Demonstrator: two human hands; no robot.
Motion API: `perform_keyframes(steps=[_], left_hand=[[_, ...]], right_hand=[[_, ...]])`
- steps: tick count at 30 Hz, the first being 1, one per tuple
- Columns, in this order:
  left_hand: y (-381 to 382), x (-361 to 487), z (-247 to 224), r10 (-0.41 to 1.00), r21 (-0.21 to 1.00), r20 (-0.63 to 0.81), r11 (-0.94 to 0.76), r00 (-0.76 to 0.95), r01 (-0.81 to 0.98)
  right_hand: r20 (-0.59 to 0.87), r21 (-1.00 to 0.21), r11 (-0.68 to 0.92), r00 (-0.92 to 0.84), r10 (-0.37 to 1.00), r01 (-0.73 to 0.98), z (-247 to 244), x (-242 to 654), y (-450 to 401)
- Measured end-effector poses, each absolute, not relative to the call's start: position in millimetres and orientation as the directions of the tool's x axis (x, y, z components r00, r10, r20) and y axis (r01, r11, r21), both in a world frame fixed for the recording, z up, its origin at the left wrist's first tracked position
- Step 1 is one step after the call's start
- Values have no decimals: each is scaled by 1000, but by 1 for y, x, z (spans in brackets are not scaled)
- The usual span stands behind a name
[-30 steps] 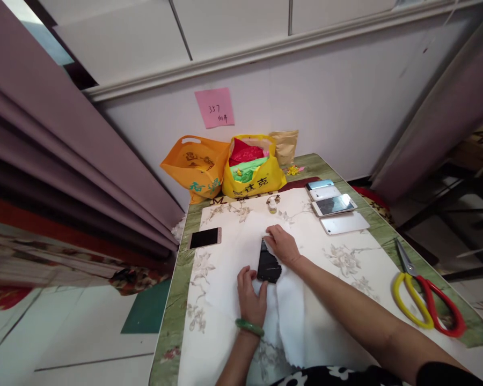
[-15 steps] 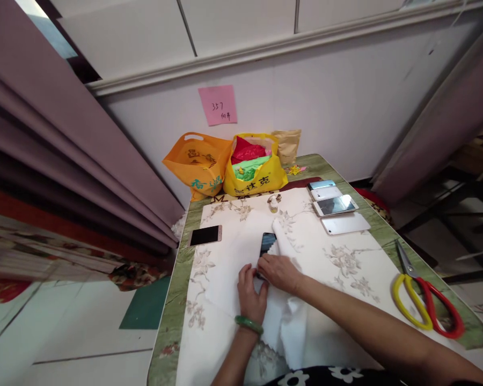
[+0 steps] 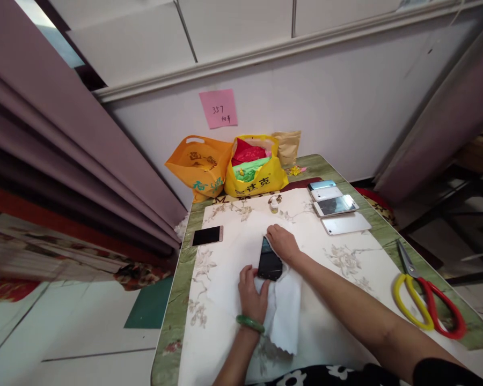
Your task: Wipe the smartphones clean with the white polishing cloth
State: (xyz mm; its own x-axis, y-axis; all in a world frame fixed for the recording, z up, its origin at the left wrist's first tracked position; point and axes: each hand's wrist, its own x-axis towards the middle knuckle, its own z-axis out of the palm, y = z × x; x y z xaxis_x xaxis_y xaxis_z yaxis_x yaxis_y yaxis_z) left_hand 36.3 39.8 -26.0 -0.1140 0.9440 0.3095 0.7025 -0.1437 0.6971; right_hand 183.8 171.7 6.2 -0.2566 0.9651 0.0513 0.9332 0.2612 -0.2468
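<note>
A dark smartphone lies face up in the middle of the table. Fingers of my left hand, which wears a green bangle on its wrist, grip the phone's near left corner. My right hand is closed at the far right corner, its fingers bunched on a white cloth. Part of that cloth runs along the phone's right side, and its zigzag edge hangs loose toward me. What lies under my right fingers is hidden.
Another phone lies at the left. Several phones line the right side, with large scissors nearer me. A small bottle stands beyond the phone, before an orange bag and a stuffed yellow bag.
My right hand has moved away from me, from the phone's near end to its far right corner, uncovering more of the screen. The cloth has shifted with it; my left hand stays put.
</note>
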Motion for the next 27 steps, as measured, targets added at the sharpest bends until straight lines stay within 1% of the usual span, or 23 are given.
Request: perform_keyframes(steps=[4,6,9,10,12,16,20,23,25,27], left_hand=[[40,37,-27,936,685,334,-161,-109,711],[40,37,-28,935,681,339,-168,-103,713],[40,36,-31,937,682,336,-175,-92,710],[40,36,-31,937,682,337,-178,-89,710],[40,36,-31,936,680,341,-185,-83,710],[40,37,-28,935,673,345,-183,-85,717],[39,38,-25,939,662,332,-164,-90,732],[39,39,-25,937,659,337,-164,-93,734],[39,39,-25,933,655,348,-172,-92,736],[39,39,-26,930,650,357,-178,-90,739]], right_hand=[[35,-235,280,-280,959,931,2,196,139],[29,-235,353,-357,934,906,0,198,118],[28,-233,522,-531,847,820,-1,192,97],[23,-232,559,-570,821,796,0,188,95],[6,-231,580,-595,804,781,3,179,100],[0,-222,511,-524,852,830,8,166,136],[12,-196,356,-361,933,914,7,169,171],[26,-178,275,-274,961,945,4,178,174],[31,-171,270,-269,963,947,2,183,161],[30,-169,306,-305,952,937,0,187,140]])
